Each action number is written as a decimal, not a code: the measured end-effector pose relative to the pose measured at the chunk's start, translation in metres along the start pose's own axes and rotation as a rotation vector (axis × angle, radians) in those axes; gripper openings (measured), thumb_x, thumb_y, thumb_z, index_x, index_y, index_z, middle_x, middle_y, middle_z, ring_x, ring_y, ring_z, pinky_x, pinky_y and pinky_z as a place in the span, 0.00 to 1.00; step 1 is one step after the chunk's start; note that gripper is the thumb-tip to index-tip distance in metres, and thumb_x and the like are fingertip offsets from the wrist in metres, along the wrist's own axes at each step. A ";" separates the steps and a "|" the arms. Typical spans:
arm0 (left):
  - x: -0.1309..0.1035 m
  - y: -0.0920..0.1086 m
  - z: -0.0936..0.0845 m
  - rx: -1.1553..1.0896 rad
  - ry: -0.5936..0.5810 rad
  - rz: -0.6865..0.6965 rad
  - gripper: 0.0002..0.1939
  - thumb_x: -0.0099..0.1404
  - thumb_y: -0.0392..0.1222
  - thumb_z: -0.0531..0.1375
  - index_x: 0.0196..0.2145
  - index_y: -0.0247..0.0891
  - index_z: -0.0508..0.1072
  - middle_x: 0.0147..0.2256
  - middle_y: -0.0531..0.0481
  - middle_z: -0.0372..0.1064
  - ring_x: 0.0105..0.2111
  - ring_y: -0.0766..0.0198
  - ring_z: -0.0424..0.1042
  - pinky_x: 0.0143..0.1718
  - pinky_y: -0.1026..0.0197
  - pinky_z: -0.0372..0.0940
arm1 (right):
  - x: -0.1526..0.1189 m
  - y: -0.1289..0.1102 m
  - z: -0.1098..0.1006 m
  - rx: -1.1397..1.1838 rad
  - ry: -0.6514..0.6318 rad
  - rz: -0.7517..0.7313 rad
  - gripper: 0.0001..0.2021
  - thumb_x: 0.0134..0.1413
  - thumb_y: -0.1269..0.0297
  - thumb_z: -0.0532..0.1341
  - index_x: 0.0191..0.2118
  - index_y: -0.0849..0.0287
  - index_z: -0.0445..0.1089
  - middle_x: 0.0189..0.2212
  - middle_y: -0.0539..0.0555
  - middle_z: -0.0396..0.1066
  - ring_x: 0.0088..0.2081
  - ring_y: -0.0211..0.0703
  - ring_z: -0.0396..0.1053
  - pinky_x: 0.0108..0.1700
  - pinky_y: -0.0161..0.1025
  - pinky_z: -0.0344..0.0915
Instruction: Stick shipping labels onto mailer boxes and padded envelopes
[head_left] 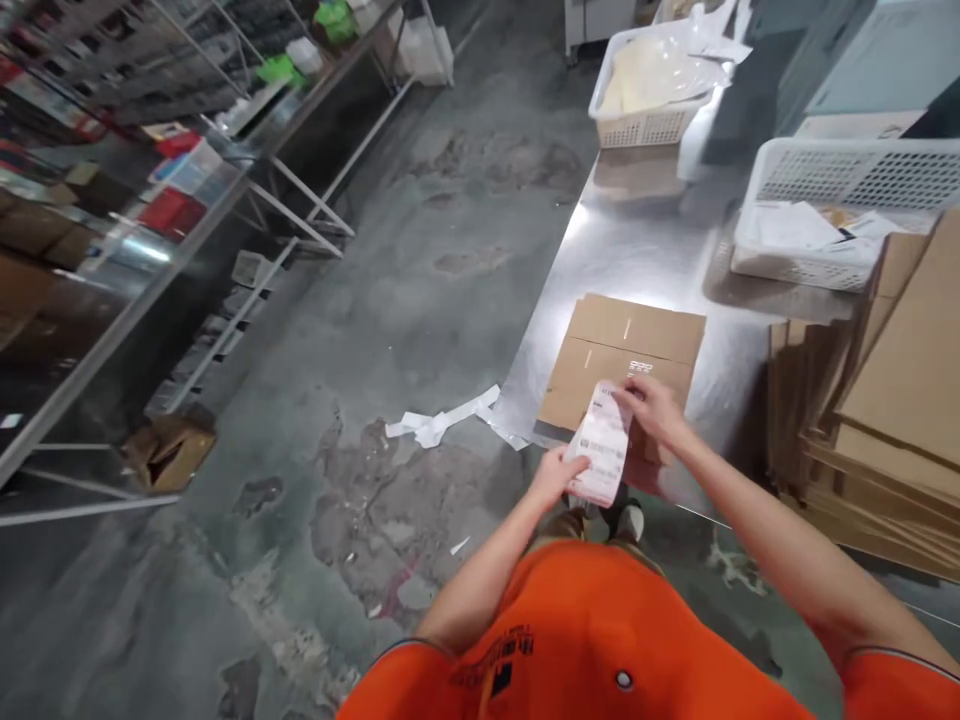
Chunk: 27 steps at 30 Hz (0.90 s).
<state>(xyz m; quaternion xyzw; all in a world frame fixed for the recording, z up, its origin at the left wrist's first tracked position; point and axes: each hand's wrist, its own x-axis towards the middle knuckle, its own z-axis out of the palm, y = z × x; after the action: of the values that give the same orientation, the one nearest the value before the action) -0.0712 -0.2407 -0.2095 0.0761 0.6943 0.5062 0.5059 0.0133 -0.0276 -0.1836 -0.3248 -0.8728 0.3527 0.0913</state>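
Between my hands is a white printed label sheet [604, 450], held above the near edge of a steel table [559, 270]. My left hand [553, 478] pinches the sheet's lower left side, thumb on top. At its upper right corner, the fingers of my right hand [651, 408] are closed on it. Beneath the sheet lies a flat, folded brown cardboard box [637, 330] with white print and a dark strip along its left end. The sheet and my right hand cover part of the box.
Stacks of flat cardboard [900, 400] rise at the right. A white basket of papers [795, 255] and another white basket with plastic bags [652, 125] stand farther back. White strips [442, 420] lie by the table's left corner. Shelving [225, 215] with goods runs along the left.
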 end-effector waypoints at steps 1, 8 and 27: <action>-0.002 -0.012 -0.009 0.002 -0.020 -0.050 0.18 0.47 0.47 0.71 0.33 0.32 0.78 0.28 0.50 0.74 0.27 0.65 0.69 0.29 0.64 0.61 | 0.016 0.007 0.001 -0.092 0.035 0.012 0.17 0.62 0.49 0.55 0.37 0.58 0.72 0.38 0.59 0.74 0.41 0.49 0.69 0.46 0.44 0.63; -0.028 -0.066 -0.071 0.017 0.034 -0.144 0.22 0.48 0.53 0.70 0.30 0.29 0.81 0.27 0.43 0.77 0.30 0.57 0.74 0.35 0.58 0.67 | 0.061 0.027 0.005 -0.428 0.096 0.029 0.31 0.62 0.50 0.56 0.66 0.60 0.60 0.52 0.70 0.68 0.53 0.66 0.64 0.55 0.63 0.56; -0.013 -0.026 -0.031 -0.128 0.161 0.110 0.29 0.47 0.64 0.69 0.33 0.32 0.80 0.44 0.36 0.78 0.45 0.46 0.76 0.50 0.48 0.69 | -0.076 0.034 -0.016 -0.054 0.278 0.425 0.25 0.60 0.52 0.52 0.54 0.65 0.69 0.43 0.67 0.71 0.45 0.57 0.69 0.48 0.52 0.67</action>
<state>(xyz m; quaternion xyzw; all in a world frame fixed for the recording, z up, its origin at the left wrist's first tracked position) -0.0789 -0.2805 -0.2222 0.0409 0.6936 0.5810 0.4239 0.0949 -0.0481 -0.1901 -0.5487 -0.7731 0.2923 0.1255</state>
